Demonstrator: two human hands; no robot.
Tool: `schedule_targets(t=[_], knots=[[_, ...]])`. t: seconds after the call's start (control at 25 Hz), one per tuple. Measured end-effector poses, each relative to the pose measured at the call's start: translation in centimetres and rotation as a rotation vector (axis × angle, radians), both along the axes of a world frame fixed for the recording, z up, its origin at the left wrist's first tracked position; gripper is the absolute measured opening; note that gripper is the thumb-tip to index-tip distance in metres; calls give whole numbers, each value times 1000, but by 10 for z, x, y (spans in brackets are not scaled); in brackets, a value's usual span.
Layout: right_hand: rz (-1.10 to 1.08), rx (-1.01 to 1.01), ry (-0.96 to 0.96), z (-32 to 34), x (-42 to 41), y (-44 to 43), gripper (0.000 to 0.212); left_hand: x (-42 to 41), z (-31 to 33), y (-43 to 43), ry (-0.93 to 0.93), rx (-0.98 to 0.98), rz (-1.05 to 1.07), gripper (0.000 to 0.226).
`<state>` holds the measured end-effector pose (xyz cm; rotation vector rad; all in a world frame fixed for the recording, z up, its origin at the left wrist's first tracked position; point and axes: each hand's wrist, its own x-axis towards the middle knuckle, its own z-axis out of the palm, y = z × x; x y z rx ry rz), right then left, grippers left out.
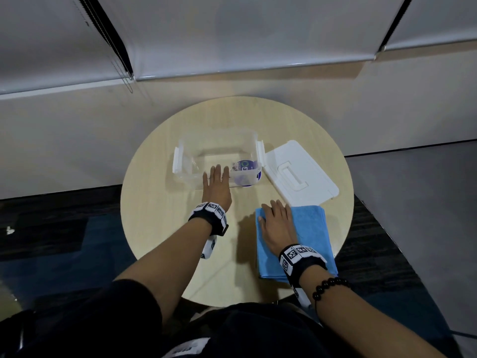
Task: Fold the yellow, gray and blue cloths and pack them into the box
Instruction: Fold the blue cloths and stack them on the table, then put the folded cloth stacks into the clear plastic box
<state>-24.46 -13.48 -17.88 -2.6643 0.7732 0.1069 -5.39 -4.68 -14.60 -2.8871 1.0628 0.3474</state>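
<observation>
Blue cloth (309,228) lay folded on table (165,218), near box (196,156). Right grip (277,223) spread flat on it; left grip (216,188) spread against box wall. Lift called for pinching all layers, box steadied.

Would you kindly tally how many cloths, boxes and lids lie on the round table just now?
Cloths: 1, the blue cloth
Boxes: 1, the clear box
Lids: 1, the white lid
Total: 3
</observation>
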Motion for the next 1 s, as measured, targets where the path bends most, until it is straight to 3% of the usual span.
schedule_targets(t=[0.48,0.8,1.0], knots=[[8,-33,-2,-5,2,-9,45,-2,-11,16,-58,-46,3,34],[-48,147,-225,-7,-12,-17,35,-48,-27,76,-62,-128,41,30],[-46,170,-241,-7,-15,-14,33,-61,-30,89,-24,-174,63,26]])
